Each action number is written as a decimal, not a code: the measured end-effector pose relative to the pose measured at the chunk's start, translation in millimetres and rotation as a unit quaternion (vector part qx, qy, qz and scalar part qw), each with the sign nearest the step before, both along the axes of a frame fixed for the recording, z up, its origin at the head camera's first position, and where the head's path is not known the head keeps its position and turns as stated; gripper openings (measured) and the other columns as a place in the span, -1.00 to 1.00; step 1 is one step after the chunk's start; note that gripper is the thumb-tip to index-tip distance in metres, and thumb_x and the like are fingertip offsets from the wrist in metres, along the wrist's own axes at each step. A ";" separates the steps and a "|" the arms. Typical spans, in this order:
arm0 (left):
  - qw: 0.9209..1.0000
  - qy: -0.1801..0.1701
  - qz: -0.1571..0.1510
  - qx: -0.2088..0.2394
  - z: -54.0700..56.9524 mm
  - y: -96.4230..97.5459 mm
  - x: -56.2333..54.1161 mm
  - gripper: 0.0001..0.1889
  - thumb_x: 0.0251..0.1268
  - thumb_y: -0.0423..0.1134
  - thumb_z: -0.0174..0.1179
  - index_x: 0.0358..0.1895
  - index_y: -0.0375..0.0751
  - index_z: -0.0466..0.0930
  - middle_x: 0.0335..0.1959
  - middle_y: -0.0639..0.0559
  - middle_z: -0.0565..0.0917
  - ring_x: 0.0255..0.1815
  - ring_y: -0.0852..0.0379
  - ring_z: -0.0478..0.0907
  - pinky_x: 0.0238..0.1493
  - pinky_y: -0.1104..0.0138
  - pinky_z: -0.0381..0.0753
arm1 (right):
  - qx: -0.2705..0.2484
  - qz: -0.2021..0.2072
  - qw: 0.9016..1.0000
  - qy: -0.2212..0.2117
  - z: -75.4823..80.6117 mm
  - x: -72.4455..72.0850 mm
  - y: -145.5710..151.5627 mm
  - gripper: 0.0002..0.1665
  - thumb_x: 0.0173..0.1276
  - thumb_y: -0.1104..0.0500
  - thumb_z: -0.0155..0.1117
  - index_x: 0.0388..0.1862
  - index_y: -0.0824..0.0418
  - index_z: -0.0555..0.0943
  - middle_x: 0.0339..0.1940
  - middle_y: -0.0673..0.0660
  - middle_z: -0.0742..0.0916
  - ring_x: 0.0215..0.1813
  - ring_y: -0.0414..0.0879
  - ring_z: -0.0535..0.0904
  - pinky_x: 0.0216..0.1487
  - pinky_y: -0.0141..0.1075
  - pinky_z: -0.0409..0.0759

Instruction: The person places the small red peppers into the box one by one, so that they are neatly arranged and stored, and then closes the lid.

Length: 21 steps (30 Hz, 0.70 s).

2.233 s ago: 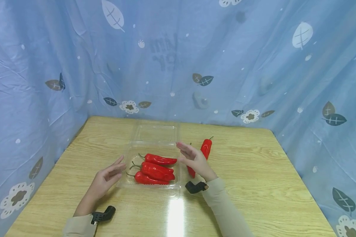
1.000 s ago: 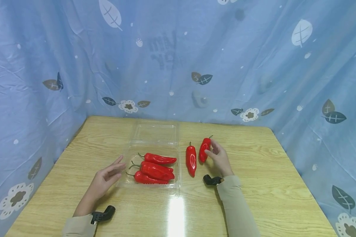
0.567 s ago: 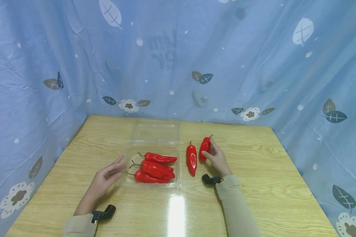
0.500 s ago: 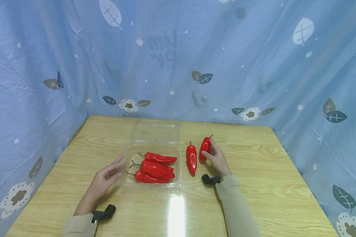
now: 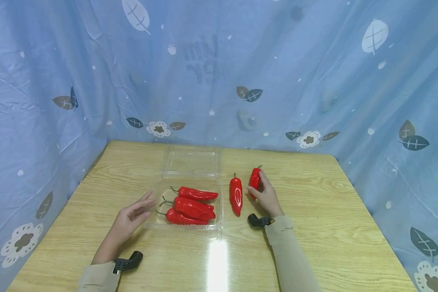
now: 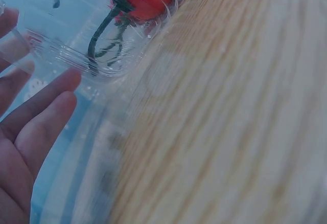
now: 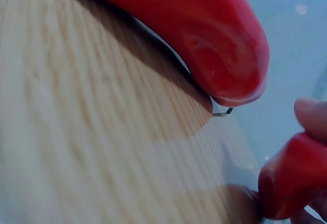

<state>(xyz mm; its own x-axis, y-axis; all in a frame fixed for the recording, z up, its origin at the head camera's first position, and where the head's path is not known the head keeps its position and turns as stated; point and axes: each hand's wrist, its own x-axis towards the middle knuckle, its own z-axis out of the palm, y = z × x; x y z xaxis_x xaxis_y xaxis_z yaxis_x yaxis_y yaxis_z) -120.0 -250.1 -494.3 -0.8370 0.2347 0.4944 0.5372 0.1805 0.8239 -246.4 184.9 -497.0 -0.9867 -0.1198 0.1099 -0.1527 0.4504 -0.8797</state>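
My right hand [image 5: 267, 198] pinches a red chili pepper [image 5: 255, 178] between thumb and fingers, over the table right of centre. In the right wrist view that pepper [image 7: 291, 178] shows at the lower right, the thumb lying on it. Just left of it another red pepper [image 5: 235, 196] lies lengthwise, stem pointing away. Several red peppers [image 5: 194, 207] lie crosswise, stems to the left, inside a clear plastic clamshell box [image 5: 222, 211]. My left hand [image 5: 129, 219] is beside the box's left edge, fingers extended and loosely bent, holding nothing. Its fingertips [image 6: 69, 80] overlap the box wall in the left wrist view.
The box's clear lid [image 5: 192, 163] lies folded back behind it, toward the rear of the wooden table [image 5: 314, 227]. A blue patterned curtain [image 5: 211, 73] surrounds the back and sides. Black wrist cameras [image 5: 128, 263] sit on both wrists.
My right hand has moved from the box's right edge to the far-right pepper and taken it between thumb and fingers. That pepper has shifted slightly right. My left hand stays in place.
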 end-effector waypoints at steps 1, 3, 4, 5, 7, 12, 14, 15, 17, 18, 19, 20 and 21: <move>1.000 -0.001 -0.001 0.001 -0.1 0.0 -0.1 -0.65 0.24 -0.66 0.02 0.11 -0.70 0.37 0.37 -0.49 0.19 0.19 0.29 0.50 0.13 0.58 0.52 | 0.005 -0.004 1.000 0.000 0.5 0.0 0.0 -0.02 0.29 0.11 0.29 0.52 0.29 -0.03 0.56 0.23 0.07 0.54 0.11 0.01 0.53 -0.01 0.09; 1.000 -0.002 -0.001 0.000 -0.3 -0.1 -0.3 -0.65 0.24 -0.66 0.02 0.10 -0.70 0.37 0.37 -0.48 0.19 0.20 0.29 0.50 0.15 0.57 0.52 | 0.016 -0.012 1.000 0.000 1.9 0.1 0.0 -0.04 0.29 0.14 0.29 0.51 0.30 -0.02 0.53 0.27 0.15 0.50 0.14 0.10 0.51 -0.01 0.14; 1.000 -0.003 -0.002 -0.002 -0.4 -0.2 -0.4 -0.65 0.24 -0.66 0.02 0.11 -0.71 0.37 0.38 -0.47 0.19 0.20 0.30 0.49 0.15 0.57 0.51 | 0.024 -0.016 1.000 -0.002 2.7 0.2 0.2 -0.05 0.28 0.16 0.28 0.51 0.31 -0.01 0.52 0.28 0.17 0.49 0.15 0.12 0.51 0.00 0.16; 1.000 -0.003 -0.003 -0.004 -0.4 -0.3 -0.3 -0.65 0.25 -0.65 0.02 0.11 -0.71 0.36 0.38 -0.47 0.18 0.20 0.30 0.49 0.15 0.56 0.51 | 0.031 -0.022 0.999 -0.005 3.5 0.3 0.2 -0.06 0.28 0.17 0.26 0.51 0.31 0.01 0.51 0.30 0.20 0.48 0.16 0.16 0.49 0.00 0.19; 1.000 -0.003 -0.004 -0.007 -0.4 -0.6 -0.3 -0.65 0.25 -0.65 0.02 0.11 -0.71 0.36 0.38 -0.47 0.18 0.21 0.31 0.48 0.16 0.56 0.51 | 0.043 -0.031 0.999 -0.011 5.6 1.1 0.0 -0.09 0.26 0.21 0.23 0.50 0.32 0.03 0.48 0.32 0.25 0.46 0.18 0.20 0.47 0.01 0.23; 1.000 0.000 -0.003 -0.001 0.4 -0.3 -0.3 -0.65 0.24 -0.67 0.01 0.11 -0.71 0.37 0.37 -0.49 0.18 0.20 0.31 0.48 0.15 0.56 0.52 | 0.074 -0.050 0.996 -0.024 11.9 3.8 -1.3 -0.14 0.18 0.29 0.12 0.48 0.33 0.10 0.40 0.34 0.37 0.29 0.17 0.42 0.22 -0.05 0.55; 1.000 0.000 -0.003 0.005 0.8 0.1 -0.3 -0.65 0.23 -0.67 0.01 0.10 -0.70 0.37 0.37 -0.49 0.19 0.20 0.31 0.49 0.14 0.56 0.52 | 0.076 -0.056 0.995 -0.030 14.3 5.0 -2.1 -0.16 0.16 0.32 0.09 0.46 0.34 0.13 0.33 0.38 0.44 0.04 0.20 0.59 -0.09 -0.12 0.69; 1.000 -0.001 -0.005 0.007 1.0 0.3 -0.2 -0.65 0.23 -0.67 0.01 0.11 -0.71 0.37 0.37 -0.50 0.18 0.20 0.31 0.49 0.14 0.56 0.53 | 0.077 -0.059 0.995 -0.031 15.2 5.5 -2.5 -0.17 0.15 0.33 0.08 0.45 0.35 0.15 0.29 0.39 0.46 -0.08 0.19 0.62 -0.22 -0.15 0.71; 1.000 0.000 -0.007 0.007 1.1 0.7 -0.2 -0.65 0.24 -0.67 0.01 0.10 -0.72 0.36 0.37 -0.50 0.17 0.20 0.31 0.49 0.14 0.56 0.52 | 0.087 -0.067 0.994 -0.027 16.5 6.0 -2.7 -0.20 0.14 0.35 0.07 0.43 0.38 0.18 0.23 0.41 0.50 -0.21 0.18 0.61 -0.34 -0.20 0.68; 1.000 0.001 -0.007 0.008 1.2 0.8 -0.2 -0.65 0.23 -0.68 0.01 0.10 -0.72 0.36 0.37 -0.51 0.17 0.21 0.30 0.49 0.14 0.56 0.52 | 0.090 -0.071 0.993 -0.028 16.5 5.8 -2.5 -0.21 0.14 0.35 0.07 0.42 0.38 0.20 0.22 0.42 0.51 -0.21 0.18 0.60 -0.33 -0.19 0.68; 1.000 0.002 -0.007 0.007 1.3 0.9 -0.2 -0.65 0.23 -0.68 0.01 0.10 -0.72 0.36 0.36 -0.51 0.17 0.21 0.30 0.48 0.15 0.55 0.52 | 0.096 -0.074 0.992 -0.027 16.3 5.4 -2.2 -0.22 0.15 0.35 0.07 0.41 0.39 0.20 0.22 0.42 0.51 -0.15 0.19 0.60 -0.26 -0.17 0.68; 1.000 0.003 -0.008 0.008 1.5 1.0 -0.1 -0.65 0.23 -0.68 0.01 0.09 -0.73 0.36 0.36 -0.51 0.17 0.21 0.30 0.48 0.15 0.55 0.52 | 0.105 -0.077 0.991 -0.024 15.8 4.8 -1.5 -0.23 0.16 0.34 0.08 0.40 0.41 0.21 0.23 0.43 0.50 -0.06 0.18 0.58 -0.16 -0.14 0.68; 1.000 0.003 -0.008 0.008 1.9 1.1 0.0 -0.66 0.23 -0.68 0.01 0.09 -0.73 0.36 0.36 -0.51 0.17 0.21 0.30 0.48 0.15 0.55 0.52 | 0.111 -0.081 0.990 -0.021 15.5 4.1 -0.8 -0.25 0.18 0.33 0.09 0.40 0.41 0.22 0.24 0.42 0.50 0.04 0.17 0.54 -0.04 -0.11 0.66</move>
<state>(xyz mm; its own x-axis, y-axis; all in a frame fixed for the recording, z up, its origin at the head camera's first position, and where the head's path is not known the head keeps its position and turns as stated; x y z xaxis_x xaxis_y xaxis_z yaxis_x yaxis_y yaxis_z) -120.1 -249.0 -492.4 -0.8297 0.2397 0.5041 0.5457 0.1581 0.8230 -242.3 184.1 -481.5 -0.9981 0.0229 0.0577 -0.0291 0.6486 -0.7606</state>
